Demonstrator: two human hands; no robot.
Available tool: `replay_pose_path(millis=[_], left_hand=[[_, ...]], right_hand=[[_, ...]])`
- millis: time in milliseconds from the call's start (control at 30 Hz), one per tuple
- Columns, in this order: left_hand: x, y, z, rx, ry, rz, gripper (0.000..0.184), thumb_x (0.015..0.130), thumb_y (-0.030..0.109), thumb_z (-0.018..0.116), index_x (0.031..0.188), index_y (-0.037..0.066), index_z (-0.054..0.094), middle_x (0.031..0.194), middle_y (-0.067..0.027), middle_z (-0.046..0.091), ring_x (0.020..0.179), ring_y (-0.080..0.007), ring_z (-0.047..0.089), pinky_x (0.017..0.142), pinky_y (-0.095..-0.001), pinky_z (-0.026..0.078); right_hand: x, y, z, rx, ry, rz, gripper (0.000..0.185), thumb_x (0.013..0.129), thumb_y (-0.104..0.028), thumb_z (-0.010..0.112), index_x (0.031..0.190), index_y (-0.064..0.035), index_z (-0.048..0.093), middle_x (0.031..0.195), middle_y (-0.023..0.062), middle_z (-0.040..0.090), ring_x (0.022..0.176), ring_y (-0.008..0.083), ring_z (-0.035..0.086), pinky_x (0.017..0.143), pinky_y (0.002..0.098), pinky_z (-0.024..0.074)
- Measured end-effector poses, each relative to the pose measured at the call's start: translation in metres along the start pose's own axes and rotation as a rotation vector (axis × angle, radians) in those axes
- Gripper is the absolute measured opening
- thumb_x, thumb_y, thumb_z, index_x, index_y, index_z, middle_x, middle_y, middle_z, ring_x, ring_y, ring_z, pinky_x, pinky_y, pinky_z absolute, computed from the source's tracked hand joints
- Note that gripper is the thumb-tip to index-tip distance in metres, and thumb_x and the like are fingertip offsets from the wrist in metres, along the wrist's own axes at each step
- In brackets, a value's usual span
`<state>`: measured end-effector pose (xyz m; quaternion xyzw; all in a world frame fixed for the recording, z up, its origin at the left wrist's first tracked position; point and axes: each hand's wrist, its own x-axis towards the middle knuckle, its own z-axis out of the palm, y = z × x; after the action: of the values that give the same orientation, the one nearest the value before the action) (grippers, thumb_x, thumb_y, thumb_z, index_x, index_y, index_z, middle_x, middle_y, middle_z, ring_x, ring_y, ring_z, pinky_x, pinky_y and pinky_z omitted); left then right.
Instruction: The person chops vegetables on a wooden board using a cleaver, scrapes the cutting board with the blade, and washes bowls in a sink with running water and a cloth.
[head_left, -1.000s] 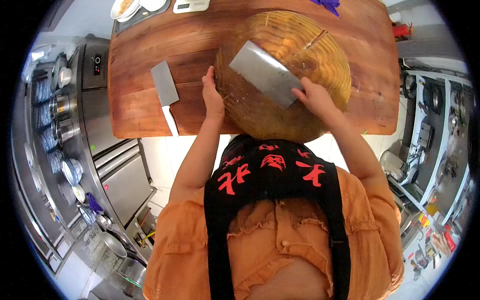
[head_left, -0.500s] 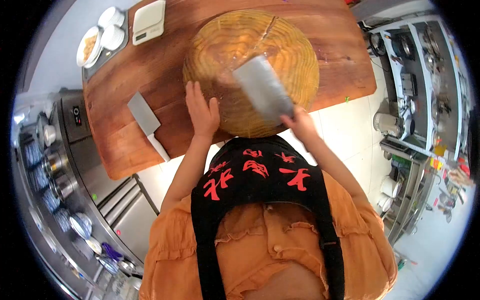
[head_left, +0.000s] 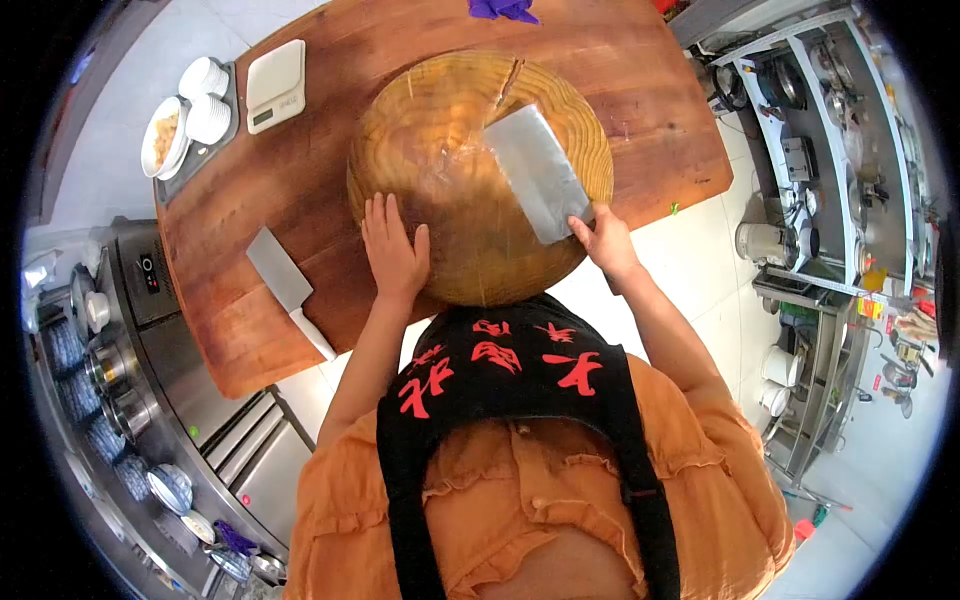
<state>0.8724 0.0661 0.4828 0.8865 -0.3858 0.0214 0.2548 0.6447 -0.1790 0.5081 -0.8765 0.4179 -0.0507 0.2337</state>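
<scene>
A large round wooden chopping block with a crack at its far side stands on the wooden table. My right hand grips a cleaver by its handle, and the broad blade lies flat-side up over the block's right part. Whether the blade touches the wood I cannot tell. My left hand rests against the block's left front edge, fingers stretched and thumb apart, with nothing in it. A second cleaver with a white handle lies on the table to the left of that hand.
On the wooden table, a white kitchen scale stands at the far left. Beside it a grey tray carries stacked white bowls and a bowl of food. A purple cloth lies at the back. Shelves stand right.
My view has shifted, so the block and table sit lower in the picture and the purple cloth shows. The cleaver blade, blurred before, is now sharp; my right hand still holds it.
</scene>
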Motion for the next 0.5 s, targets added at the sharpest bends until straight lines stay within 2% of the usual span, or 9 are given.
replay_pose_path(millis=[67,100,167,200,300,367,433,500], left_hand=[[0.005,0.000,0.003,0.039,0.001,-0.004,0.058,0.087,0.030,0.049,0.132,-0.004,0.035,0.138,-0.0229,0.033,0.130,-0.0377,0.028,0.107,-0.0485,0.021],[0.005,0.001,0.004,0.058,-0.004,-0.008,0.057,0.087,0.030,0.049,0.131,-0.004,0.036,0.137,-0.0224,0.034,0.129,-0.0371,0.029,0.106,-0.0484,0.021],[0.004,0.000,0.004,-0.001,0.011,-0.018,0.057,0.086,0.029,0.049,0.132,-0.003,0.036,0.137,-0.0216,0.035,0.129,-0.0365,0.030,0.106,-0.0482,0.021],[0.004,-0.001,0.004,-0.028,0.021,-0.026,0.057,0.086,0.029,0.048,0.132,-0.003,0.036,0.137,-0.0212,0.036,0.129,-0.0362,0.030,0.106,-0.0481,0.022],[0.003,-0.004,0.005,-0.057,0.044,-0.002,0.054,0.092,0.032,0.040,0.133,-0.003,0.035,0.135,-0.0209,0.039,0.128,-0.0365,0.033,0.106,-0.0476,0.022],[0.001,-0.006,0.005,-0.033,0.040,0.012,0.053,0.092,0.032,0.039,0.133,-0.003,0.036,0.135,-0.0202,0.039,0.128,-0.0366,0.033,0.106,-0.0472,0.022],[0.004,-0.005,0.006,-0.024,0.041,0.021,0.053,0.093,0.033,0.038,0.133,-0.003,0.036,0.135,-0.0197,0.039,0.129,-0.0366,0.032,0.106,-0.0471,0.022],[0.004,-0.003,0.004,-0.027,0.033,0.017,0.054,0.093,0.034,0.036,0.133,-0.002,0.036,0.136,-0.0194,0.039,0.129,-0.0365,0.032,0.106,-0.0472,0.022]], right_hand=[[0.007,0.011,0.000,0.009,0.094,-0.112,0.038,0.083,-0.032,0.064,0.092,0.0036,0.051,0.071,0.0214,0.061,0.060,0.0335,0.062,0.055,0.0400,0.0490],[0.018,0.025,-0.002,0.129,0.072,0.051,0.036,0.084,-0.030,0.062,0.088,0.0035,0.050,0.066,0.0192,0.060,0.055,0.0284,0.061,0.050,0.0377,0.0478],[0.034,0.011,-0.038,0.370,-0.003,0.497,0.035,0.084,-0.028,0.062,0.092,0.0048,0.053,0.080,0.0254,0.062,0.073,0.0411,0.061,0.065,0.0436,0.0500],[0.038,0.015,-0.042,0.338,-0.017,0.532,0.036,0.083,-0.028,0.062,0.093,0.0054,0.052,0.080,0.0250,0.062,0.072,0.0420,0.061,0.064,0.0435,0.0496],[0.026,0.034,-0.004,0.173,-0.044,0.219,0.037,0.084,-0.029,0.061,0.096,0.0049,0.052,0.082,0.0267,0.061,0.076,0.0436,0.060,0.066,0.0453,0.0488],[0.012,-0.001,-0.014,0.087,-0.163,0.079,0.037,0.083,-0.031,0.062,0.096,0.0027,0.054,0.086,0.0290,0.060,0.085,0.0432,0.059,0.073,0.0467,0.0473],[0.018,0.005,-0.015,0.066,-0.059,-0.011,0.037,0.083,-0.032,0.062,0.093,0.0032,0.054,0.083,0.0275,0.061,0.082,0.0421,0.060,0.070,0.0454,0.0480],[0.040,0.026,-0.020,0.158,0.023,0.176,0.037,0.083,-0.031,0.062,0.090,0.0045,0.053,0.079,0.0263,0.061,0.076,0.0414,0.061,0.066,0.0440,0.0486]])
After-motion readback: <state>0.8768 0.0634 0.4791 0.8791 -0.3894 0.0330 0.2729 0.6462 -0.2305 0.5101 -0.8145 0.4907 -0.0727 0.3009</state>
